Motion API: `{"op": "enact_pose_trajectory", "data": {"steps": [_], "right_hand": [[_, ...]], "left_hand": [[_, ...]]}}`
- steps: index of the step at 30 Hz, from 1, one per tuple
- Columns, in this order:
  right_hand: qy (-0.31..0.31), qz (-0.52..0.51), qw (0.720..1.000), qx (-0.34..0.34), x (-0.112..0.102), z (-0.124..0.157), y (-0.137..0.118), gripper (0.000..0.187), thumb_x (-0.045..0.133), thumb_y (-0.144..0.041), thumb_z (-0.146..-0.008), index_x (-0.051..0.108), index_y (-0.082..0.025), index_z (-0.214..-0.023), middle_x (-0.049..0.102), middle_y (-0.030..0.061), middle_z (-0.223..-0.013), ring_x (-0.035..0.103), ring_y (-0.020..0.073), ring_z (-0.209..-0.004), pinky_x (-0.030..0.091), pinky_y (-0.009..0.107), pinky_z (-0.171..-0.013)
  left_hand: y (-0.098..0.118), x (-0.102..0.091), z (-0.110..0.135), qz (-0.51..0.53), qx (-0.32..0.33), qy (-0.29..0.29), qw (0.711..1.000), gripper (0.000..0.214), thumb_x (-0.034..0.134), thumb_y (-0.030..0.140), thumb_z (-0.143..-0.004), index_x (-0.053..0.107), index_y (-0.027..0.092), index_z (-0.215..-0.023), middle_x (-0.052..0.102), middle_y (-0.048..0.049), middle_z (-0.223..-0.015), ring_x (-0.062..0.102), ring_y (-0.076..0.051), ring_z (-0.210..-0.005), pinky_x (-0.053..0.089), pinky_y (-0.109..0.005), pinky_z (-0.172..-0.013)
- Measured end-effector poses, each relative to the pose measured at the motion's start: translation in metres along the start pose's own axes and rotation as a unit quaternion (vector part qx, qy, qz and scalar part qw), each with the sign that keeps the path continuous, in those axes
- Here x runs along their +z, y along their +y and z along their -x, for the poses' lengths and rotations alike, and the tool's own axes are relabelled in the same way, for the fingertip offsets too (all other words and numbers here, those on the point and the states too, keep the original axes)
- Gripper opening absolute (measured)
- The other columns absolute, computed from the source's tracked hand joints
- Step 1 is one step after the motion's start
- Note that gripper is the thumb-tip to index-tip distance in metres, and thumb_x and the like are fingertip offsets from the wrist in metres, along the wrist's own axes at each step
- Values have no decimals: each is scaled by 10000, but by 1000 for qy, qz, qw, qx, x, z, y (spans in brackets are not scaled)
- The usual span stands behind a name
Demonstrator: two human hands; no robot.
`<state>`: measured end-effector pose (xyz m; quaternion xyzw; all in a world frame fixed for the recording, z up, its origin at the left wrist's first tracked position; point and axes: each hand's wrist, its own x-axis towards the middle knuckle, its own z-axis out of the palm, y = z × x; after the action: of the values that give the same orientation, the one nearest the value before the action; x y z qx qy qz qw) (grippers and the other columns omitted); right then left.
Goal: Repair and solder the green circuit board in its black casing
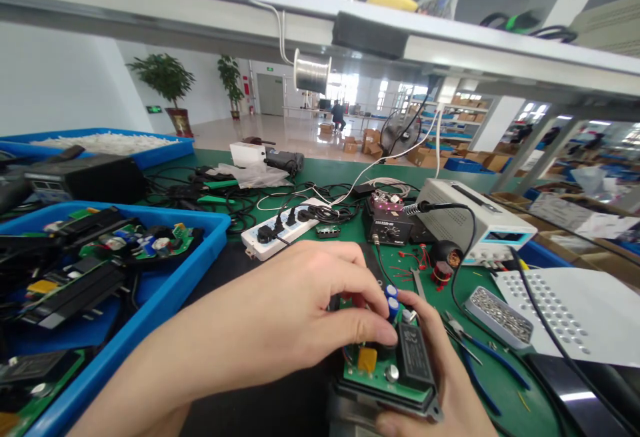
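My right hand (pixel 450 363) wraps around a green circuit board (pixel 355 373) seated in a dark metal housing, gripping it from the right side and below. The board carries two blue capacitors (pixel 393 307), a black block component (pixel 415 350) and a yellow component (pixel 367 359). From the left, my left hand (pixel 330 303) reaches over the board, with bent fingers and thumb closed among its parts. The thumb lies just above a dark round component (pixel 387 349), and the fingertips are close to the blue capacitors. What the left fingers pinch is hidden.
On the left stands a blue tray (pixel 210 237) of similar board assemblies. Behind the hands lies a power strip (pixel 280 230). To the right are a soldering iron (pixel 425 206), a grey bench instrument (pixel 470 220), a tin of small metal parts (pixel 500 317) and blue-handled pliers (pixel 495 357).
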<state>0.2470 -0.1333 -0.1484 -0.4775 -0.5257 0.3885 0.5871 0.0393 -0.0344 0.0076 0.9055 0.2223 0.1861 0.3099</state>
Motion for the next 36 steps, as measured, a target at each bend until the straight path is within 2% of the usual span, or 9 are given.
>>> {"op": "enact_pose_trajectory", "data": {"steps": [4, 9, 13, 17, 19, 25, 29, 32, 36], "right_hand": [[-3, 18, 1000, -10, 1, 0, -1, 957, 925, -438, -674, 462, -352, -1507, 655, 35, -1432, 645, 307, -1320, 595, 359, -1038], [3, 23, 1000, -15, -1, 0, -1, 1001, 964, -517, -645, 482, -349, -1506, 621, 31, -1472, 584, 305, -1389, 565, 333, -1071], [-3, 23, 1000, -5, -1, -4, -5, 993, 947, -399, -623, 477, -344, -1497, 625, 25, -1447, 627, 291, -1321, 553, 345, -1085], [-8, 3, 1000, 9, 4, -6, -10, 978, 909, -284, -583, 474, -302, -1459, 657, 58, -1389, 681, 294, -1233, 589, 347, -1024], [2, -3, 1000, -3, 5, -5, -9, 974, 923, -321, -596, 482, -293, -1465, 655, 72, -1401, 677, 304, -1245, 592, 347, -1016], [3, 50, 998, -25, 1, -2, 2, 1022, 942, -615, -654, 471, -331, -1516, 610, 53, -1461, 644, 305, -1282, 554, 375, -1090], [2, 53, 998, -46, -3, -2, 5, 993, 923, -656, -686, 470, -355, -1517, 639, 39, -1434, 655, 304, -1280, 596, 349, -1026], [-14, 41, 998, -39, -6, -2, 3, 985, 927, -611, -710, 445, -358, -1531, 662, 41, -1400, 701, 281, -1211, 621, 313, -965], [-44, 72, 996, -28, -13, -4, -6, 975, 937, -571, -720, 435, -333, -1521, 663, 71, -1406, 731, 281, -1178, 631, 305, -946]], "left_hand": [[5, 7, 0, -39, -10, -11, 999, 60, 800, 364, -974, 790, 311, -949, 684, 100, -962, 640, -72, -908, 439, -184, -783], [11, 13, 1, -109, -22, 17, 994, 91, 838, 337, -932, 765, 297, -893, 663, 88, -918, 618, -109, -896, 422, -237, -774], [13, 18, 4, -141, -13, 33, 989, 59, 801, 337, -958, 764, 298, -932, 657, 74, -900, 617, -123, -882, 419, -264, -769], [13, 18, 5, -168, 5, 28, 985, 76, 739, 358, -1005, 757, 301, -958, 666, 70, -906, 619, -133, -889, 425, -281, -778], [13, 18, 5, -178, 9, 25, 984, 107, 709, 365, -1024, 744, 298, -948, 667, 72, -915, 619, -134, -898, 427, -285, -783], [15, 21, 4, -182, 3, 21, 983, 140, 713, 361, -1017, 728, 278, -905, 666, 64, -898, 624, -150, -901, 440, -286, -778], [18, 16, 5, -149, -21, 18, 988, 124, 760, 357, -995, 746, 294, -889, 686, 80, -902, 645, -138, -926, 455, -252, -798], [13, 1, 10, -114, -29, 59, 991, 106, 733, 387, -1018, 772, 330, -937, 724, 106, -952, 664, -119, -933, 467, -223, -795], [-15, -29, 19, -138, -75, 192, 969, 226, 604, 415, -1081, 771, 319, -962, 753, 91, -996, 683, -143, -916, 478, -244, -775]]}}
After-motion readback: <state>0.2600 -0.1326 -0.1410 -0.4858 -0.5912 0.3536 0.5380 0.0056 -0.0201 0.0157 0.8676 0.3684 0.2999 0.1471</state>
